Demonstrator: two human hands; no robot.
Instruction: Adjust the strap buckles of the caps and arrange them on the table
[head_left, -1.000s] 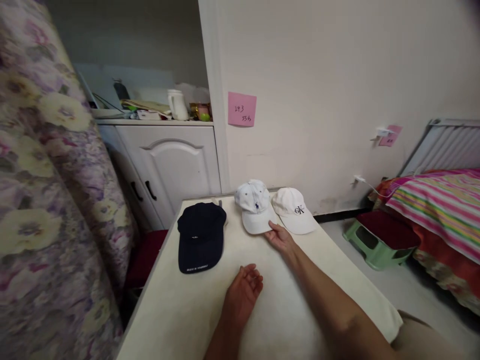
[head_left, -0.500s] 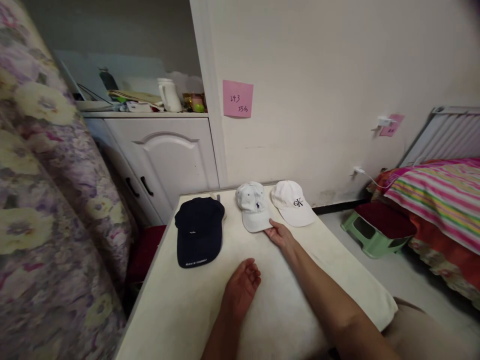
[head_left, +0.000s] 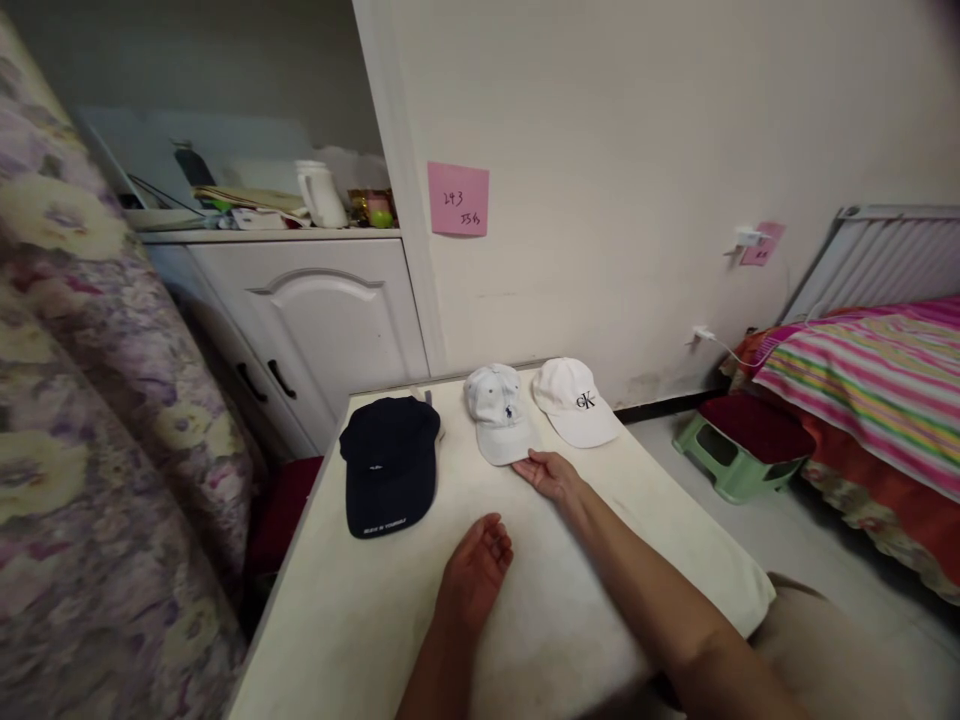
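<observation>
Three caps stand in a row on a cream-covered table (head_left: 300, 610). At the left is a navy cap (head_left: 390, 460) with white lettering on its brim. A pale blue cap (head_left: 498, 405) with a small dark emblem is in the middle. To its right sits a white cap (head_left: 576, 400) with dark letters. My right hand (head_left: 549, 476) is at the front right edge of the pale blue brim, fingers extended and thumb apart from them. My left hand (head_left: 474, 572) hovers nearer to me, palm inward, fingers loosely curled and holding nothing.
Behind the table are a wall with a pink note (head_left: 458, 200) and a white cabinet (head_left: 322, 320) bearing a white jug (head_left: 321, 194). A floral curtain (head_left: 105, 400) hangs at left. A green stool (head_left: 739, 450) and a bed (head_left: 885, 370) stand at right.
My right thumb has slipped from the top of the pale blue brim to its edge, the hand drawing back slightly towards me. The view has shifted a little; the caps remain in their row.
</observation>
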